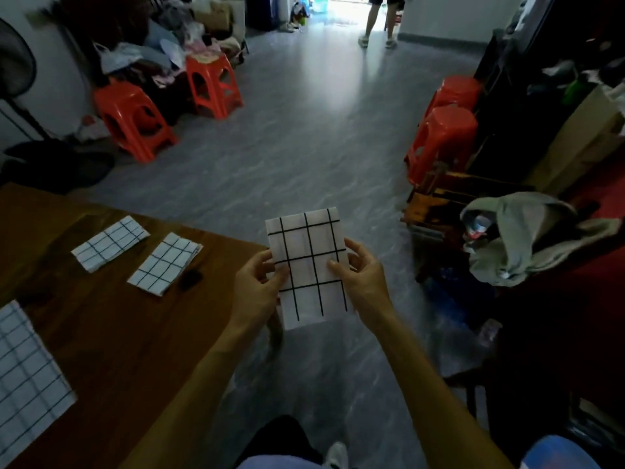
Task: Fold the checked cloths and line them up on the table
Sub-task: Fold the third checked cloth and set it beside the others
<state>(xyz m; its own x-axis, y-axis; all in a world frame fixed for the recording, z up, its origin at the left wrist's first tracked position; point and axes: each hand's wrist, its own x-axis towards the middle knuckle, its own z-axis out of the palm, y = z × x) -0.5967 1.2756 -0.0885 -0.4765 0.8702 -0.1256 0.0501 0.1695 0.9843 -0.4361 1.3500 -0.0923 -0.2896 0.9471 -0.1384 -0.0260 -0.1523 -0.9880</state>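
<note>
stools: you see red stools (133, 121) far beyond the grip, both sides
bag: grey bag (527, 236) to its right
person: legs (378, 20) far ahead

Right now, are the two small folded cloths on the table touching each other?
Apart. The head view shows brown table between the farther folded cloth and the nearer folded cloth.
</note>
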